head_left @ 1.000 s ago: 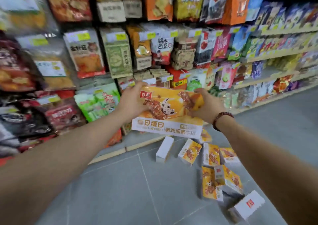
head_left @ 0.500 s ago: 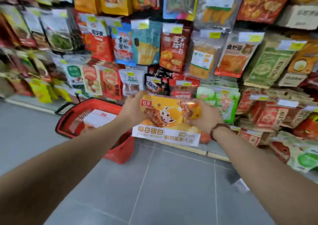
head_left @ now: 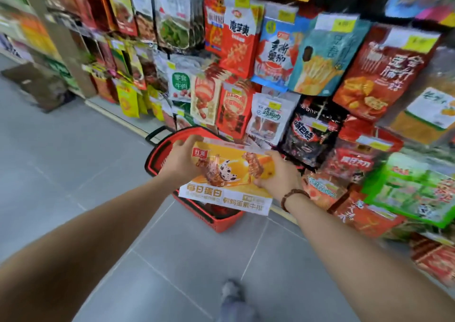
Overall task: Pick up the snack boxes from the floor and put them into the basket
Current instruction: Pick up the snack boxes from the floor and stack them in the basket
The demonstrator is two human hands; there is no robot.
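A large yellow and white snack box point(head_left: 227, 178) is held in the air between both hands, right over the red basket point(head_left: 221, 219). My left hand point(head_left: 181, 160) grips its left end, fingers curled over the top edge. My right hand point(head_left: 278, 175), with a bead bracelet on the wrist, grips the right end. The red basket stands on the grey tile floor against the shelf foot; the box hides most of its inside. No other floor boxes are in view.
Shelves point(head_left: 246, 63) packed with hanging snack bags fill the back and right. A black basket handle point(head_left: 157, 133) sticks out at the basket's far left. A dark mat point(head_left: 37, 87) lies on the floor at far left. My foot point(head_left: 231, 294) shows at the bottom.
The view has swung left, away from the scattered boxes on the floor. Both hands have carried the snack box over to the red basket, which is now directly beneath it.
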